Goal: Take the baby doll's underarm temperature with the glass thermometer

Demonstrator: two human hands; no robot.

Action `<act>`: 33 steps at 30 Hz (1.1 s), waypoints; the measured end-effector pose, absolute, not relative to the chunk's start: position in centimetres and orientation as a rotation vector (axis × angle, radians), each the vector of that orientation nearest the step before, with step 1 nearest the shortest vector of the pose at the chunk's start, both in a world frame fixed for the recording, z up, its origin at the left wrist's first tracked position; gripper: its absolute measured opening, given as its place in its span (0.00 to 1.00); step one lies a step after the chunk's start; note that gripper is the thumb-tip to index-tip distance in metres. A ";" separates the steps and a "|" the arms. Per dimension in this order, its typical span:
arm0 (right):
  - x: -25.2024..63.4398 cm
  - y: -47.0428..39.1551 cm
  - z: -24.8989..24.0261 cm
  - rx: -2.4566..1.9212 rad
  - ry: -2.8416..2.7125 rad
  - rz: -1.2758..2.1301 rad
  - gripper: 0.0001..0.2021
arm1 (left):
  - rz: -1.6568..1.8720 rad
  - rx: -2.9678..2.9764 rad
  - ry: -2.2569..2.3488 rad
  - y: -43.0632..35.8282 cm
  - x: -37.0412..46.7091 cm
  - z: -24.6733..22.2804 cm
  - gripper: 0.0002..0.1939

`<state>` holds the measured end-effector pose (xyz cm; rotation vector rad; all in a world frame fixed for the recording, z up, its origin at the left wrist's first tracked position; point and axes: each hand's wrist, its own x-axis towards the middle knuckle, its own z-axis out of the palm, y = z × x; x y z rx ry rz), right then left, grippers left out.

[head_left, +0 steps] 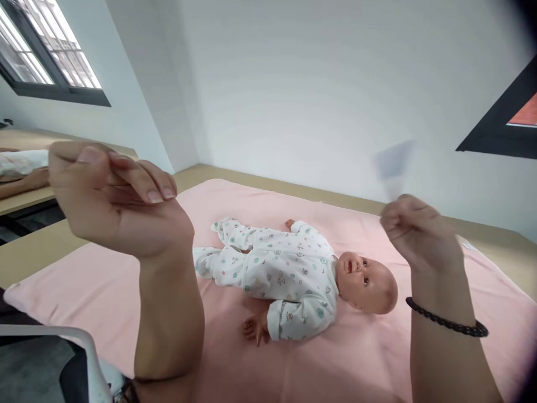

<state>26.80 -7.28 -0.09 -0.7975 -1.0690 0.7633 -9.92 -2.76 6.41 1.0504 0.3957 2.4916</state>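
Note:
A baby doll lies on its back on a pink sheet, dressed in a white sleepsuit with small printed figures. Its head points right and its feet left. Raised at the left, my left hand has its fingers curled in towards the wrist with the thumb near them; nothing shows in it. My right hand is held up beyond the doll's head, fingers pinched together. From that pinch a small pale sheet stands up, smeared by motion, its kind unclear. Neither hand touches the doll.
The sheet covers a wooden table set against a white wall. At the left is another wooden table, where part of another doll shows. A white curved chair frame stands in the lower left corner.

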 end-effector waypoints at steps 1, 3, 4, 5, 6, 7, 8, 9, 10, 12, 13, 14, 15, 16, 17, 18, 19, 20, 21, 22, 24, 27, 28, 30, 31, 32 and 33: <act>26.9 -7.4 0.0 -0.933 -1.125 0.770 0.09 | 2.523 1.033 0.341 -2.6 -9.9 6.4 0.15; 27.0 -7.8 0.2 -0.936 -1.123 0.771 0.08 | 2.552 1.033 0.266 -2.3 -9.9 6.4 0.14; 27.1 -7.9 0.3 -0.790 -1.062 0.776 0.08 | 2.547 1.054 0.257 -2.2 -9.9 6.3 0.13; 27.1 -8.0 0.4 -0.614 -0.989 0.784 0.08 | 2.548 1.075 0.246 -2.1 -10.0 6.3 0.13; 27.1 -8.1 0.5 -0.494 -0.940 0.793 0.08 | 2.551 1.091 0.232 -2.1 -10.0 6.2 0.12; 27.1 -8.1 0.5 -0.493 -0.943 0.800 0.09 | 2.547 1.100 0.218 -2.1 -10.0 6.1 0.12; 27.0 -8.0 0.5 -0.617 -0.997 0.800 0.09 | 2.534 1.104 0.206 -2.1 -9.9 6.1 0.11; 27.0 -7.9 0.4 -0.813 -1.075 0.782 0.09 | 2.520 1.099 0.194 -2.1 -9.9 6.0 0.11; 26.9 -7.8 0.3 -0.998 -1.145 0.753 0.09 | 2.505 1.094 0.185 -2.2 -9.8 5.9 0.10; 26.7 -7.5 0.2 -1.097 -1.173 0.716 0.10 | 2.484 1.101 0.169 -2.2 -9.6 5.9 0.08; 26.6 -7.5 0.2 -0.979 -1.133 0.717 0.11 | 2.478 1.113 0.159 -2.2 -9.6 5.8 0.07; 26.5 -7.4 0.2 -0.818 -1.079 0.726 0.12 | 2.476 1.130 0.145 -2.1 -9.5 5.8 0.07; 26.4 -7.4 0.2 -0.706 -1.046 0.736 0.13 | 2.474 1.148 0.129 -2.1 -9.5 5.8 0.07; 26.3 -7.4 0.2 -0.680 -1.046 0.746 0.14 | 2.473 1.167 0.112 -2.0 -9.5 5.7 0.07; 26.2 -7.4 0.2 -0.735 -1.079 0.754 0.14 | 2.470 1.178 0.100 -2.0 -9.5 5.7 0.07; 26.1 -7.4 0.3 -0.846 -1.129 0.763 0.13 | 2.463 1.182 0.101 -1.9 -9.4 5.7 0.07; 26.1 -7.5 0.3 -0.956 -1.170 0.774 0.11 | 2.454 1.180 0.113 -1.9 -9.4 5.7 0.06; 26.0 -7.5 0.3 -1.004 -1.187 0.787 0.10 | 2.444 1.175 0.129 -1.9 -9.4 5.7 0.06; 26.0 -7.6 0.3 -0.962 -1.170 0.797 0.10 | 2.437 1.171 0.147 -2.0 -9.3 5.7 0.06; 26.1 -7.8 0.3 -0.843 -1.127 0.798 0.11 | 2.430 1.171 0.164 -2.1 -9.2 5.8 0.06; 26.1 -8.0 0.3 -0.608 -1.067 0.782 0.15 | 2.425 1.186 0.187 -2.3 -9.1 5.8 0.05; 25.8 -8.2 0.3 -0.736 -1.224 0.782 0.16 | 2.410 1.215 0.202 -2.5 -8.8 5.9 0.04; 25.7 -8.3 0.3 -0.875 -1.304 0.782 0.14 | 2.401 1.222 0.202 -2.6 -8.7 5.9 0.04; 25.4 -8.5 0.4 -1.000 -1.367 0.749 0.11 | 2.383 1.235 0.197 -2.6 -8.7 5.8 0.04; 25.2 -8.6 0.4 -0.966 -1.348 0.721 0.11 | 2.376 1.240 0.197 -2.6 -8.7 5.8 0.04; 25.2 -8.7 0.5 -0.895 -1.308 0.685 0.12 | 2.368 1.246 0.197 -2.6 -8.7 5.8 0.04; 25.1 -8.8 0.6 -0.812 -1.264 0.656 0.15 | 2.362 1.254 0.197 -2.6 -8.7 5.8 0.04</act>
